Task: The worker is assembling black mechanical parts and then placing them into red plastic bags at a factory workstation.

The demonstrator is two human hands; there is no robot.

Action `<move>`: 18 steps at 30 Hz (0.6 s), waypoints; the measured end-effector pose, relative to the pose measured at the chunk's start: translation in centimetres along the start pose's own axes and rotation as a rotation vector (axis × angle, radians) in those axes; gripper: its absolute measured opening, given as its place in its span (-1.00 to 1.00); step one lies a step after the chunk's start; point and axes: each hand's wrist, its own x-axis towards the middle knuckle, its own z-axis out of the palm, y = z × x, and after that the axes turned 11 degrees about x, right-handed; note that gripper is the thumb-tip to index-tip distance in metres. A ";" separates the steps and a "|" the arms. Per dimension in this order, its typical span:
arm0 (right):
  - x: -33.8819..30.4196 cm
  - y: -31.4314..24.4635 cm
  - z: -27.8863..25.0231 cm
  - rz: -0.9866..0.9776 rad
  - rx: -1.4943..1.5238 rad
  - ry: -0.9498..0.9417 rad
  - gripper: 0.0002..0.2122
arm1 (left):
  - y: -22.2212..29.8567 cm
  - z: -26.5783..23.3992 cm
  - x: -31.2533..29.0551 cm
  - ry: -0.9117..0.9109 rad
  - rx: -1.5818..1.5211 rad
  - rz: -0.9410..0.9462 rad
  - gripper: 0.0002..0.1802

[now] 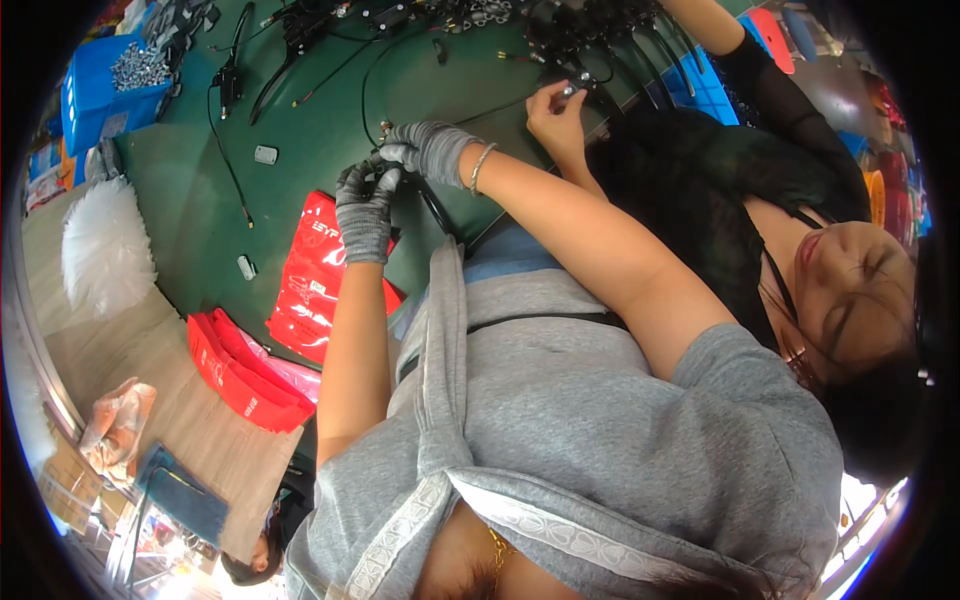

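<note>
Both my hands wear grey knitted gloves and meet over the green table. My left hand is closed, its fingers pinched around the body of a black brake lever. My right hand grips the same part from above, fingertips bent close to the left ones. Much of the lever's body is hidden by the gloves; its curved black arm sticks out below my right wrist. A thin black cable loops up from the hands across the table. Beneath my left wrist lies a flat red printed bag.
To the right, a co-worker's hand holds a small dark and metal part. More black levers with cables lie along the far side. A blue bin holds small metal parts. Stacked red bags and small silver pieces sit left.
</note>
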 end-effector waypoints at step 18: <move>-4.4 -6.2 -2.3 -0.424 0.622 -0.167 -0.71 | 5.7 -3.9 -4.9 0.211 -0.146 0.311 -0.61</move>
